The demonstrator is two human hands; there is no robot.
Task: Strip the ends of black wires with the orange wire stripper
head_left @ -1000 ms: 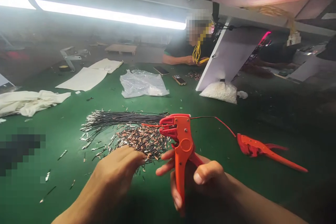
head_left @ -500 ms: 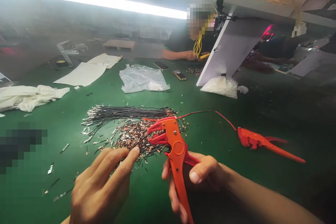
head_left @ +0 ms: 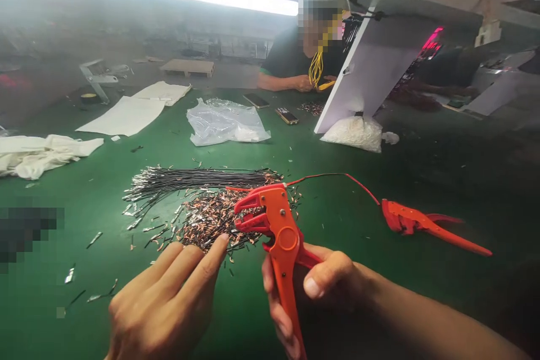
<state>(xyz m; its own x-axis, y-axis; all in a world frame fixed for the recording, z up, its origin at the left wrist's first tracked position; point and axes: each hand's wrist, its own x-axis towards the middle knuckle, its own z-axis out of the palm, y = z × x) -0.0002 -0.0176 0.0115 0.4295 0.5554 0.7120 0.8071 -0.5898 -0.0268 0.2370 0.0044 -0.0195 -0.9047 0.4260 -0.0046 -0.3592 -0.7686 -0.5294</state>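
Note:
My right hand [head_left: 329, 281] is wrapped round an orange and red wire stripper [head_left: 283, 236], held upright with its jaws pointing left. The stripper's jaws are apart over a pile of short black wire offcuts with copper ends [head_left: 211, 214]. My left hand [head_left: 164, 301] reaches over the near edge of that pile, index finger stretched out and the other fingers bent slightly down. Its thumb is hidden, and I see nothing held in it. Behind the pile lies a bundle of longer black wires [head_left: 198, 178] with metal terminals at the left ends.
A second orange wire stripper [head_left: 430, 226] lies at right, a thin red cord leading to it. Farther back are a clear plastic bag [head_left: 228, 124], two phones, a white bag [head_left: 354, 134] against a slanted panel [head_left: 375, 67], white cloth [head_left: 46, 152], and a person [head_left: 291, 62] handling yellow wires.
The view has shifted slightly. My left index finger has moved a little right and up, closer to the stripper's jaws. My right hand keeps its hold on the stripper.

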